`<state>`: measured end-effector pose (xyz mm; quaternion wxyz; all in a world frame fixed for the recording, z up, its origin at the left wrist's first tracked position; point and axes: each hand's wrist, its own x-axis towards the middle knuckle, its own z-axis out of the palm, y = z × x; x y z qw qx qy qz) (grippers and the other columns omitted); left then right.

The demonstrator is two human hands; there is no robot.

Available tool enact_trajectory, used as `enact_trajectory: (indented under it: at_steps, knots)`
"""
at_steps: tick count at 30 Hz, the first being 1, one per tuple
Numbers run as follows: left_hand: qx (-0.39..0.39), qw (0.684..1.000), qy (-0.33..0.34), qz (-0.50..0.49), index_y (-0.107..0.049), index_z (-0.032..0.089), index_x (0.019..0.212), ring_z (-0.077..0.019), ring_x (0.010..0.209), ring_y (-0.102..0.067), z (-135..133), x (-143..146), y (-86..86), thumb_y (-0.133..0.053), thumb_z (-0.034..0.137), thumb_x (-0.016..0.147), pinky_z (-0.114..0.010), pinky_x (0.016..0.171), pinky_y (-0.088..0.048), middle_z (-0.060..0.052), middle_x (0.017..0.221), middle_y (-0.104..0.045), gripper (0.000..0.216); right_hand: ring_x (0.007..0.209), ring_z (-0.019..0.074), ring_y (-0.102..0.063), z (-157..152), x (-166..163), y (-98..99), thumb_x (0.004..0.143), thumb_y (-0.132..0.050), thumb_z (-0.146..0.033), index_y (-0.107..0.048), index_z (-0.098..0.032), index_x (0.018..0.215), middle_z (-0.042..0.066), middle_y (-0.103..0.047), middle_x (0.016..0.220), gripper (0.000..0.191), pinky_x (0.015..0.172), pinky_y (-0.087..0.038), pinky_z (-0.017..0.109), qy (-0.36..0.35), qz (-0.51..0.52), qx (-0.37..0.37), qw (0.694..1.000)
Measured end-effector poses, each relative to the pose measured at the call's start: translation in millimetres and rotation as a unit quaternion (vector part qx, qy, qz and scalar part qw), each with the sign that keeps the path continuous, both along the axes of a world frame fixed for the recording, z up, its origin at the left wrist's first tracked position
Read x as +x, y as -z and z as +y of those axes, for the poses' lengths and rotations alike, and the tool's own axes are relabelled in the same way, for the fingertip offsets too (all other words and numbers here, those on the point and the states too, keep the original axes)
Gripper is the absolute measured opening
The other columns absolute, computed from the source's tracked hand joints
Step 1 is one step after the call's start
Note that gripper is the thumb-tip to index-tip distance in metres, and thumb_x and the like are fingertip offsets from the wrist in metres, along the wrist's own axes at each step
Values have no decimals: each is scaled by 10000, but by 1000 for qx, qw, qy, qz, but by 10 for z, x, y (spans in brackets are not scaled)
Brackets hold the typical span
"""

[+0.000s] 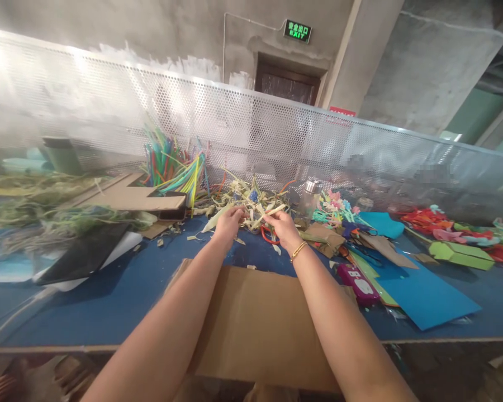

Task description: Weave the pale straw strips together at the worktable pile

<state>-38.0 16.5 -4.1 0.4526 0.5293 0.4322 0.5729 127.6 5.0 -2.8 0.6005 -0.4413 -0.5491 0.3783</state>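
Both my arms reach forward over a blue table. My left hand [229, 222] is closed, fingers together, on a pale green husk strip [216, 218] that sticks out towards the left. My right hand [284, 228] pinches a pale, straw-coloured strip [275, 210] between thumb and fingers. Just beyond both hands lies a tangled heap of dry husk pieces [251, 192], with a bit of blue in it. A red loop [269, 235], perhaps a scissors handle, rests by my right hand. The fingertips are partly lost against the heap.
A cardboard sheet [264, 318] lies between my forearms, over the table's front edge. Colourful pipe cleaners [171, 162] stand at back left. A lidded jar [311, 198], blue sheets [427, 296] and a purple packet [358, 285] are on the right. Perforated metal screen [218, 111] runs behind.
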Motion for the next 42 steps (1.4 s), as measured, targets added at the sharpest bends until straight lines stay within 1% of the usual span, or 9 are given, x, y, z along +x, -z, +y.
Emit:
enact_trajectory:
  at_steps: [5, 9, 14, 18, 21, 28, 32, 37, 42]
  knots:
    - [-65, 993, 95, 13, -716, 193, 895, -113, 585, -533, -61, 47, 38, -743, 201, 596, -217, 515, -368, -26, 746, -679, 300, 633, 142, -589, 55, -156, 68, 532, -808, -375, -634, -175, 729, 1, -654, 675, 330, 600, -466, 274, 17, 171, -33, 985]
    - [-91, 976, 186, -73, -711, 193, 1011, -121, 671, -586, -141, 124, 30, -817, 285, 563, -206, 548, -398, -51, 871, -700, 470, 593, 139, -587, 35, -287, 109, 576, -796, -401, -628, -186, 729, 1, -660, 661, 312, 553, -456, 265, -16, 224, -32, 974]
    - [-127, 950, 183, -220, -691, 216, 1060, -105, 661, -598, -123, 190, 47, -806, 301, 608, -195, 541, -410, -38, 872, -699, 474, 678, 144, -630, 19, -387, 175, 604, -788, -376, -665, -192, 784, 17, -707, 770, 285, 603, -477, 257, -40, 262, -32, 964]
    - [-130, 955, 154, -219, -699, 218, 1008, -84, 617, -576, -86, 198, 57, -801, 282, 620, -181, 510, -394, 1, 793, -688, 407, 676, 146, -627, -2, -438, 173, 628, -769, -399, -674, -181, 797, 33, -710, 771, 292, 589, -472, 249, -48, 250, -40, 966]
    - [-106, 961, 130, -219, -705, 208, 958, -92, 648, -590, -97, 185, 15, -771, 263, 655, -176, 517, -417, -13, 847, -699, 315, 695, 145, -623, -22, -471, 138, 665, -729, -437, -685, -169, 833, 39, -707, 789, 320, 570, -463, 236, -34, 204, -45, 977]
    - [-80, 957, 134, -246, -649, 159, 867, -97, 675, -609, -127, 91, -126, -724, 225, 701, -178, 570, -478, -23, 805, -675, 194, 802, 146, -639, -70, -321, -31, 639, -750, -356, -676, -190, 1042, 16, -701, 870, 442, 660, -496, 240, 14, 187, -3, 982]
    - [-74, 975, 110, -178, -622, 138, 782, -78, 600, -563, -138, 68, -125, -737, 314, 695, -161, 515, -439, -19, 712, -628, 228, 858, 154, -636, -106, -141, -123, 630, -767, -385, -704, -178, 942, 25, -709, 909, 380, 738, -501, 250, -20, 110, 26, 993]
    - [-73, 982, 169, -39, -649, 141, 767, -74, 544, -520, -184, 143, -53, -782, 443, 611, -172, 480, -366, -5, 649, -617, 365, 558, 109, -569, -105, -82, -88, 555, -792, -472, -634, -164, 640, -23, -632, 589, 356, 571, -460, 240, -62, 70, -3, 996]
    - [-66, 986, 154, -2, -679, 126, 686, -90, 514, -510, -180, 169, -15, -788, 502, 563, -219, 497, -368, -42, 649, -657, 410, 497, 100, -547, -54, -96, 14, 509, -813, -476, -584, -172, 601, -37, -596, 531, 391, 525, -432, 240, -64, 99, -38, 992]
